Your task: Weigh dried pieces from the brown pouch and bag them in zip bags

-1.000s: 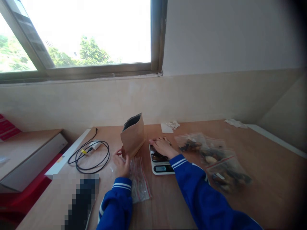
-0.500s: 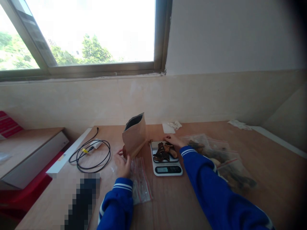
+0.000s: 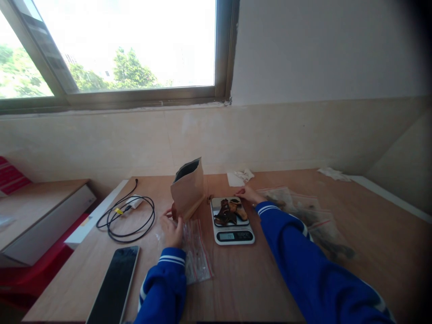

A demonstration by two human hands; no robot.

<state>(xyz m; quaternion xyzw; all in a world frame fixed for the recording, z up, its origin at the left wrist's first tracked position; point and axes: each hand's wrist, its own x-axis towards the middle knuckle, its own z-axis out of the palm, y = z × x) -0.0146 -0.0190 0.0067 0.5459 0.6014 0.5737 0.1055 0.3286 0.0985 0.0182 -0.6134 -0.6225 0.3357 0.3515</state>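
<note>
Left hand (image 3: 173, 233) is set half-curled against the brown pouch (image 3: 189, 193), stood open near the far edge of the table (image 3: 243, 279); whether it is gripped cannot be told. Right hand (image 3: 237, 192) is bunched by the far right corner of the scale (image 3: 235, 236); no hold can be confirmed. Dark brown pieces (image 3: 231, 213) are already loaded; rightward, clear bags (image 3: 313, 209) are left filled.

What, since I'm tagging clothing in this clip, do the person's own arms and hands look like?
The left sleeve and right sleeve are long and blue, with thin white stripes ringing each cuff. More white trim shows further up both sleeves. The left hand and right hand wear no gloves.
</note>
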